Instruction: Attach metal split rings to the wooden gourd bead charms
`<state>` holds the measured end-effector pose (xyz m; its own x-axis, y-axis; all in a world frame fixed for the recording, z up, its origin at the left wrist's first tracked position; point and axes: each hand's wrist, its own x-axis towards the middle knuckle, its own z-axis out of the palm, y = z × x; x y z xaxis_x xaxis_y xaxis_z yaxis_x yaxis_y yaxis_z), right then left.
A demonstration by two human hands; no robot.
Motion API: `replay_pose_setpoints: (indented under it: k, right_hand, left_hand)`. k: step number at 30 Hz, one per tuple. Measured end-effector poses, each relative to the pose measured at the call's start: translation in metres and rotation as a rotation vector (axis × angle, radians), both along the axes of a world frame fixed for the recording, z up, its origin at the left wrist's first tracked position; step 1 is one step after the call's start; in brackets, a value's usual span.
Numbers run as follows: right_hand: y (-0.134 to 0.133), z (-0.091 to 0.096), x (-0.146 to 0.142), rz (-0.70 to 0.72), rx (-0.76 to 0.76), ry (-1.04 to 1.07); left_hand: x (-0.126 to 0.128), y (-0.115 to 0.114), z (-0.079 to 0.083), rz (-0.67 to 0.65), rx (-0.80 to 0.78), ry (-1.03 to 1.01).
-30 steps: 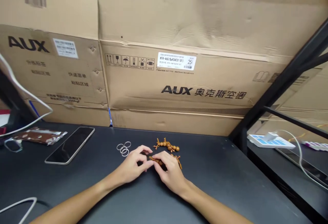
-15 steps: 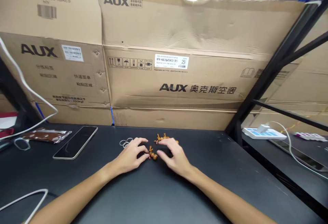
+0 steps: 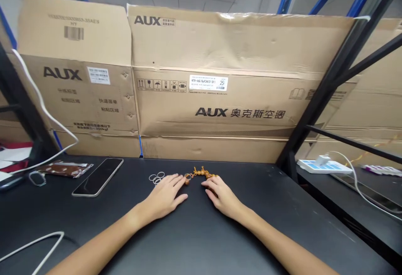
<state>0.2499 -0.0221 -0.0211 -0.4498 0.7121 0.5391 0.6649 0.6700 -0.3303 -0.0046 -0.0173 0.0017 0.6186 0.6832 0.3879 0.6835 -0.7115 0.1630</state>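
Okay, going left to right along your bench (image 3: 201, 241): foil packet (image 3: 66, 169) at 10 o'clock, phone (image 3: 98, 177) beside it, small pale rings (image 3: 156, 178) at 11. Your left hand (image 3: 163, 197) lies flat, fingers (image 3: 176, 179) open, tips just beside the brown beaded gecko figure (image 3: 201, 173) at 12. Right hand (image 3: 223, 197) is open too, just below it, gripping nothing. Figure looks light, jointed, floppy, beads prob. slippery: pinch the body btw. thumb & fingers, not a leg.

The wooden bead figures (image 3: 200, 172) are too small to count.
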Motion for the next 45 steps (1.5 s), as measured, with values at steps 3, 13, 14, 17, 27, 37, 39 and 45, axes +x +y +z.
replay_pose_setpoints:
  k: [3,13,14,17,27,37,39,45]
  right_hand:
    - [0.006,-0.004,0.002,-0.007,-0.011,0.057]
    - [0.011,-0.009,0.005,-0.131,-0.012,0.08]
    - [0.012,-0.009,0.005,-0.123,-0.021,0.088]
    - [0.012,-0.009,0.004,-0.077,-0.012,0.085]
    - [0.01,-0.002,-0.003,-0.061,0.041,0.009]
    - [0.013,0.0,-0.011,-0.116,0.104,-0.088]
    - [0.013,-0.001,-0.009,-0.194,0.111,-0.125]
    - [0.016,-0.003,-0.005,-0.292,0.077,-0.154]
  left_hand:
    - [-0.001,0.003,0.0,0.1,0.09,0.0]
    - [-0.001,0.0,0.0,-0.126,0.039,0.031]
    - [-0.001,0.001,-0.001,-0.129,0.041,0.028]
    - [-0.001,0.001,-0.003,-0.145,0.062,0.025]
    - [0.011,-0.006,-0.018,0.348,0.219,0.109]
    - [0.004,-0.011,-0.008,-0.006,0.031,0.0]
    - [0.0,-0.011,-0.006,-0.016,0.0,-0.031]
    - [-0.004,-0.004,-0.014,0.133,0.01,-0.038]
